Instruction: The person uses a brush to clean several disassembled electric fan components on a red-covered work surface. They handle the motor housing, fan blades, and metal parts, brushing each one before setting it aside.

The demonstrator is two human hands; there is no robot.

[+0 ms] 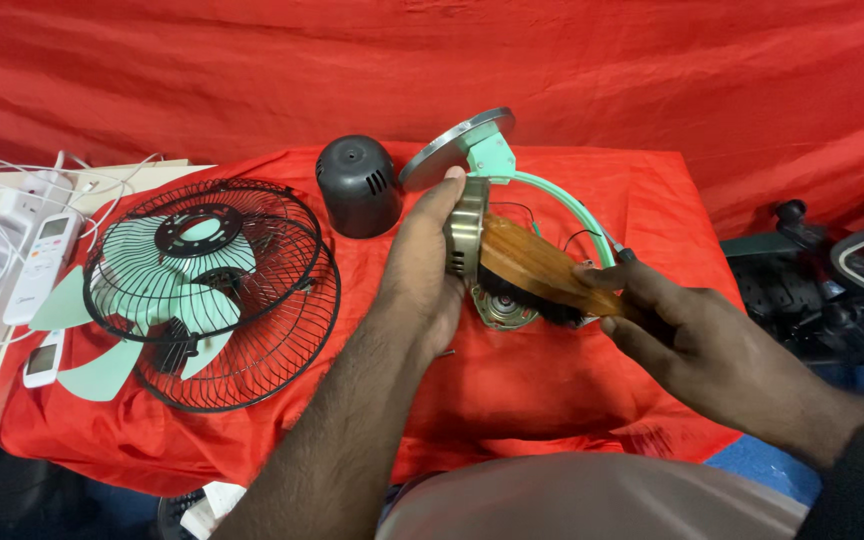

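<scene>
My left hand (420,275) grips the bare metal fan motor (467,240), which sits on a mint green bracket arm (572,210) with a round silver base plate (452,150) tilted up behind it. My right hand (692,345) holds a wooden-backed brush (542,268) with black bristles, laid across the motor's right side. Both hands work over a red cloth (512,390) that covers the table.
Two black wire fan guards (214,290) lie stacked at the left over pale green fan blades (102,372). A black domed motor cover (356,185) stands behind. White remotes (40,265) and a white power strip with cables lie far left. Dark equipment (822,280) sits at right.
</scene>
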